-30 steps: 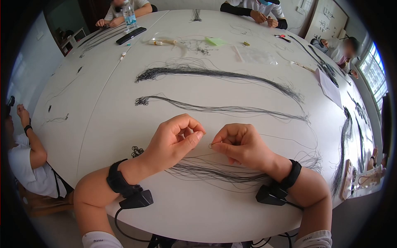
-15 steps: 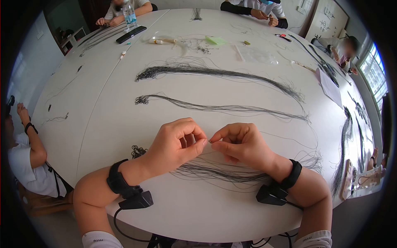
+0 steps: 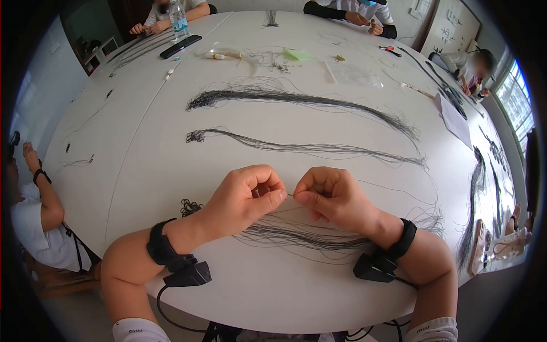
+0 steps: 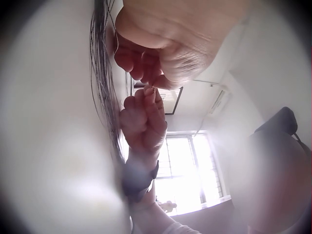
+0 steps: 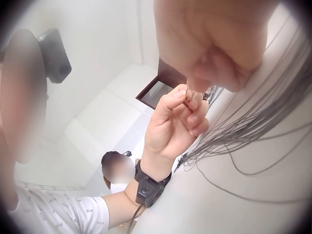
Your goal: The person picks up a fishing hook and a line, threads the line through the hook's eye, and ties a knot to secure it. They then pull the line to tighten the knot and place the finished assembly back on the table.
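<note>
Presently, from my distant seat, I see the left hand (image 3: 250, 196) and the right hand (image 3: 336, 196) each pinching with thumb and forefinger one tiny, thin, dark strand (image 3: 291, 195), which spans the narrow gap between them. At six o'clock from it, one loose bundle of black, wire-like strands (image 3: 307, 238) lies on the smooth white table (image 3: 256, 296); at twelve o'clock lies a thinner black bundle (image 3: 285, 149).
</note>
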`<state>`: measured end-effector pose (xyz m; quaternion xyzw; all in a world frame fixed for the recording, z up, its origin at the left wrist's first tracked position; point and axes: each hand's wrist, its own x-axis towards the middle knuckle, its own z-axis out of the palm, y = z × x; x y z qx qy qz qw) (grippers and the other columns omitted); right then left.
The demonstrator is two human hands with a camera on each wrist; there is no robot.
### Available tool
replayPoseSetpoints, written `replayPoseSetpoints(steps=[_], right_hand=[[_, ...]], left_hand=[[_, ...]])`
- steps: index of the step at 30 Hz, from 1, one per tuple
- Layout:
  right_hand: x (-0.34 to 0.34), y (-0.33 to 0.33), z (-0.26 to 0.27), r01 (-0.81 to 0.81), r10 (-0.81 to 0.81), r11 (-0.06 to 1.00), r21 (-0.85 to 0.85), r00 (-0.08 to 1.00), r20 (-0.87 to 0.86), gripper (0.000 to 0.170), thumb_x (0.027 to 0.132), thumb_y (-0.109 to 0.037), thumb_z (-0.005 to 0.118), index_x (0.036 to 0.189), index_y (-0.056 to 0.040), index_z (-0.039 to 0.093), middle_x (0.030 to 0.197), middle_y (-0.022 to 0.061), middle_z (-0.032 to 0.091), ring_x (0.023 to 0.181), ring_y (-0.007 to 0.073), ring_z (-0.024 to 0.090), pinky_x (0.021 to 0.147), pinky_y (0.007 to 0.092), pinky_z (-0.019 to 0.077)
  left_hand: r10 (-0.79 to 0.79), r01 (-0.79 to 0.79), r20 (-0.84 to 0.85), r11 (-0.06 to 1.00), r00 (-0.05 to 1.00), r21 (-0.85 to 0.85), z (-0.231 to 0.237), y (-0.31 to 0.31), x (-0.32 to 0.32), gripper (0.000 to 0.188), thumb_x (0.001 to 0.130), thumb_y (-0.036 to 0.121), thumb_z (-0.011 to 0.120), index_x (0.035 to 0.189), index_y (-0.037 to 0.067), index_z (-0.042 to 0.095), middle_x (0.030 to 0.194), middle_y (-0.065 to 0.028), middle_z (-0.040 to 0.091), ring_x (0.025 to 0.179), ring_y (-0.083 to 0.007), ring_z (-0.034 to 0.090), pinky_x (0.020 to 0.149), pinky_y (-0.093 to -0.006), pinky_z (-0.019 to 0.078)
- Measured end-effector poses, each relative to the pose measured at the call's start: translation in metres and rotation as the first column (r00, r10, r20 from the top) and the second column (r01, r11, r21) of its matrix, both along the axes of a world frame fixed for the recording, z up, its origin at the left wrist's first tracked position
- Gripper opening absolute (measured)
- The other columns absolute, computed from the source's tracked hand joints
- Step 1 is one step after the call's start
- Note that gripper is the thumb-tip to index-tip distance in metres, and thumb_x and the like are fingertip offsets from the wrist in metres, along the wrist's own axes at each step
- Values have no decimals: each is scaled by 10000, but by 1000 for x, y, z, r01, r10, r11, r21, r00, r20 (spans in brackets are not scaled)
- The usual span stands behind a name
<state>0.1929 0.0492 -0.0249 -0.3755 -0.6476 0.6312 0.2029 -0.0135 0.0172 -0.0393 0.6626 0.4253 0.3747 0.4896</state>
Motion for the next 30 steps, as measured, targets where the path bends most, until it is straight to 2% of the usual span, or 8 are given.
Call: replayPoseSetpoints(steps=[3, 5, 9, 11, 19, 22, 28, 30], right_hand=[[0, 0, 1, 1, -1, 1000, -1, 1000, 14, 122, 898, -93, 564, 896, 29, 558, 693, 19, 556, 570, 64, 504, 516, 209, 416], [0, 0, 1, 2, -2, 1000, -3, 1000, 2, 115, 898, -86, 561, 893, 29, 556, 689, 17, 551, 569, 65, 498, 516, 209, 414], [0, 1, 0, 17, -17, 1000, -24, 1000, -21, 100, 896, -76, 554, 886, 24, 552, 665, 9, 532, 568, 66, 483, 515, 209, 403], [1, 2, -2, 11, -11, 1000, -16, 999, -30, 104, 896, -85, 555, 885, 18, 553, 658, 6, 525, 569, 66, 480, 513, 210, 398], [2, 3, -1, 14, -16, 999, -37, 999, -42, 126, 896, -128, 560, 889, -2, 552, 647, 1, 519, 570, 63, 479, 508, 211, 393], [2, 3, 5, 41, -40, 996, -83, 999, 12, 153, 887, -141, 579, 931, 4, 559, 654, 6, 539, 576, 61, 495, 501, 205, 400], [0, 2, 6, -65, 64, 998, -27, 998, -25, 252, 872, -170, 611, 1019, 29, 563, 655, 15, 571, 555, 61, 513, 486, 198, 415], [-2, 0, 7, -2, 3, 998, -65, 1000, 2, 239, 876, -178, 611, 994, 26, 569, 655, 19, 577, 547, 57, 510, 490, 199, 424]], left_hand=[[-17, 20, 38, 998, 999, -64, -1, 2, -1, 154, 878, 148, 579, 796, 18, 570, 671, 28, 535, 575, -36, 441, 504, -191, 381], [2, 17, 89, 978, 996, -208, 0, 3, -2, 158, 884, 154, 570, 801, 21, 574, 673, 27, 535, 573, -34, 447, 503, -188, 386], [11, 28, 155, 970, 988, -242, 0, 6, -2, 156, 882, 159, 566, 804, 24, 577, 682, 16, 538, 580, -37, 457, 501, -190, 396], [2, 47, 159, 952, 987, -302, 4, 6, -3, 142, 872, 141, 559, 816, 12, 573, 726, -3, 541, 635, -68, 486, 544, -213, 430], [-5, 64, 181, 945, 983, -320, 2, 8, -4, 145, 871, 151, 558, 813, 19, 575, 723, -2, 538, 651, -71, 491, 553, -217, 443], [-1, 65, 198, 947, 980, -316, -1, 9, -5, 146, 874, 154, 560, 826, 17, 578, 725, -1, 544, 653, -66, 496, 556, -217, 454], [-22, 76, 174, 948, 984, -309, -1, 9, -4, 165, 881, 170, 571, 849, 9, 584, 749, 0, 557, 672, -61, 508, 579, -215, 464], [-34, 81, 160, 953, 986, -293, -1, 8, -3, 169, 881, 176, 576, 855, 9, 586, 759, -1, 563, 680, -61, 512, 585, -213, 465]])
